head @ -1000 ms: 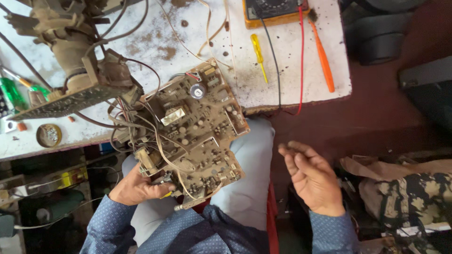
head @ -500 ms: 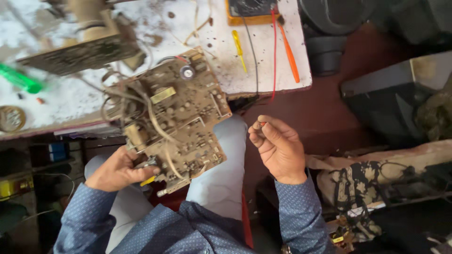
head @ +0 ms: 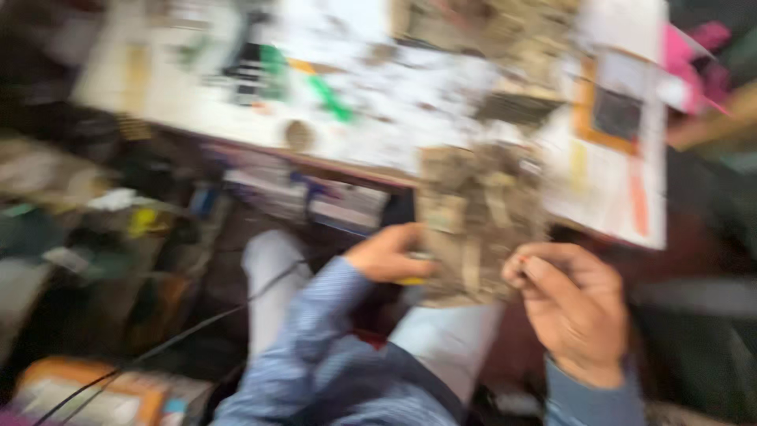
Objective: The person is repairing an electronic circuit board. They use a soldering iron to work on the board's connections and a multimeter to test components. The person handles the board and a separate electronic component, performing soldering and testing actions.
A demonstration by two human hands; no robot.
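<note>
- Heavy motion blur smears the whole head view; no edge is crisp.
- Daylight is soft and even, with no hard shadows.
- The white tabletop is the brightest area, nearly washed out.
- The floor at the left and the right edge sit dim and murky.
- Fine detail on the circuit board is lost to streaking.

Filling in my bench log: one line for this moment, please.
left hand: grips circuit board edge | right hand: at board's right edge | view: blurred

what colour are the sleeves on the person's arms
Blue with fine stripes, seen on the left sleeve in the head view.
</note>
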